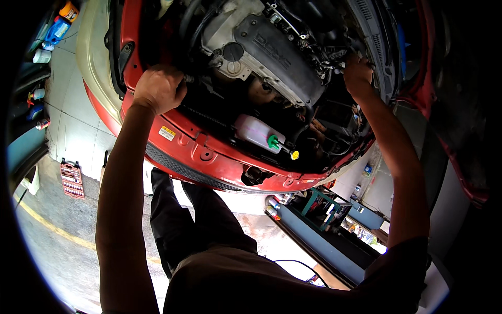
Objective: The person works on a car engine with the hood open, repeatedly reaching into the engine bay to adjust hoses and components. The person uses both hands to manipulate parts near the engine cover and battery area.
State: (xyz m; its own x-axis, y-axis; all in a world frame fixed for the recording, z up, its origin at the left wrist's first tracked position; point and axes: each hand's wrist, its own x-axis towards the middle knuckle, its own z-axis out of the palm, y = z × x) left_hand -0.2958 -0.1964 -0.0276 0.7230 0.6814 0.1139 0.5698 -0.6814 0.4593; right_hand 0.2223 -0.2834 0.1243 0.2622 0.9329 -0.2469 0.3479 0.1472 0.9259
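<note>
My left hand [159,89] is closed, its fingers curled over the red front panel [194,135] of a car's engine bay. Whatever lies inside that fist is hidden. My right hand [358,73] reaches deep into the bay's far right, fingers bent in among dark wiring and small metal fittings [334,60]. Shadow covers its fingertips, and I cannot make out what they grip. Between the hands sits the engine, with a grey and black cover [280,55] and a round black oil filler cap [232,52].
A whitish reservoir [257,131] with a green cap stands behind the front panel, a yellow-topped dipstick [295,155] beside it. An orange socket set [72,179] lies on the floor at left. Bottles [57,30] line the far left. A blue-grey bench [324,235] stands lower right.
</note>
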